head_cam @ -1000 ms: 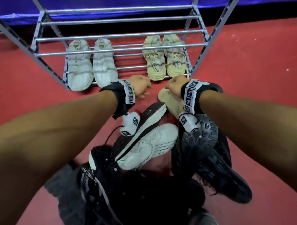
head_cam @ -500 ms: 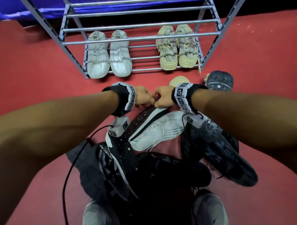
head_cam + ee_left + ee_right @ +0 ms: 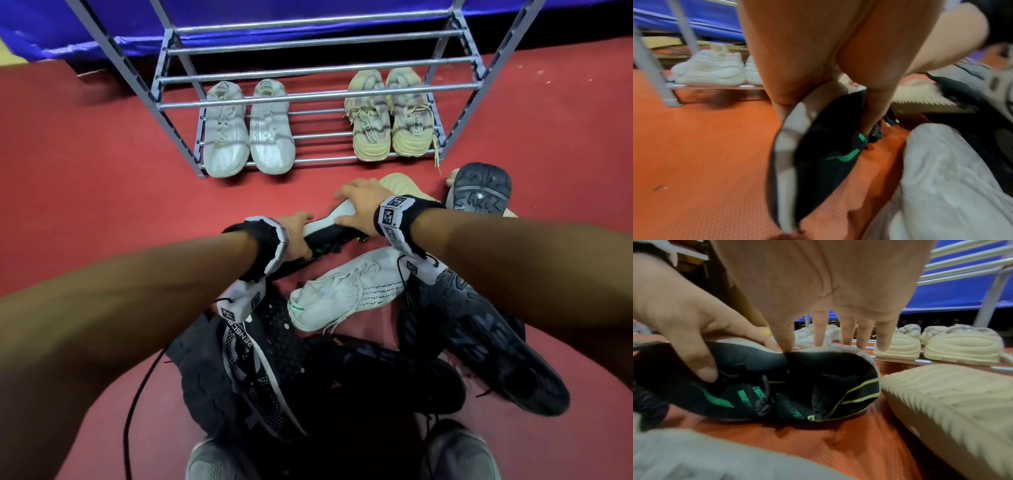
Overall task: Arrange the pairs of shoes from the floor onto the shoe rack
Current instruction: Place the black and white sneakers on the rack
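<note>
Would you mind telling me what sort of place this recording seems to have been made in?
Probably an indoor staged work area, not clearly a home: a red textured floor mat, a blue padded mat or tarp behind a grey metal shoe rack, and loose shoes piled on the floor, such as a white sneaker.

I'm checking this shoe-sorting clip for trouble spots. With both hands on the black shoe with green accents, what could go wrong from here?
The black shoe lies on its side, gripped by the left hand and right hand, so it may reach the rack tipped. Loose laces could snag the white shoe beside it. Its partner seems buried in the dark pile, risking a mismatch.
</note>
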`<action>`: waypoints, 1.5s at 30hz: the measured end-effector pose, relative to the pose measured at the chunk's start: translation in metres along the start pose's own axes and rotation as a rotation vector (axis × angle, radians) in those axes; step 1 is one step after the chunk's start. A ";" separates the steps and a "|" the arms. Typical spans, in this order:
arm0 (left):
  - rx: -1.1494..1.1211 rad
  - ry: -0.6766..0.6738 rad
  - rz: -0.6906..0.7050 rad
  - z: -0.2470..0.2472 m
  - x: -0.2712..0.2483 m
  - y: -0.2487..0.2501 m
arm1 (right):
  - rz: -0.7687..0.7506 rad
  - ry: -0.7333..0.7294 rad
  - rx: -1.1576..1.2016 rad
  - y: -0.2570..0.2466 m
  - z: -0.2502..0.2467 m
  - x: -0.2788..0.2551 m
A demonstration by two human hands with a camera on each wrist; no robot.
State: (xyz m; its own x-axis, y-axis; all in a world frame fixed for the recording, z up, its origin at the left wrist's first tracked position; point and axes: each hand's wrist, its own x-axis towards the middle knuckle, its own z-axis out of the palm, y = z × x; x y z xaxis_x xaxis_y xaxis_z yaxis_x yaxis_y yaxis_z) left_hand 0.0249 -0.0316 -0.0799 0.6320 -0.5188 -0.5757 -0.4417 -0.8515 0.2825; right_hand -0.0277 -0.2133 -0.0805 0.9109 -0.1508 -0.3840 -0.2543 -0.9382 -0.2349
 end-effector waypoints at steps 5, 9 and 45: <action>-0.070 0.148 -0.113 -0.014 0.012 -0.020 | 0.082 0.086 0.135 0.000 0.003 0.004; -0.129 0.115 -0.170 -0.017 0.021 -0.033 | 0.106 0.062 0.101 0.000 0.002 0.000; -0.737 0.131 -0.099 -0.031 -0.001 -0.067 | -0.518 -0.261 0.311 -0.191 0.066 -0.024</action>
State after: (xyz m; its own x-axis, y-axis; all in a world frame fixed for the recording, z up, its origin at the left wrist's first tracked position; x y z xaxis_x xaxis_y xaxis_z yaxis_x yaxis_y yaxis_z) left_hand 0.0731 0.0236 -0.0747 0.7373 -0.4032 -0.5420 0.1323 -0.7006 0.7011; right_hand -0.0230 -0.0102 -0.0856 0.8421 0.4131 -0.3468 0.0780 -0.7295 -0.6795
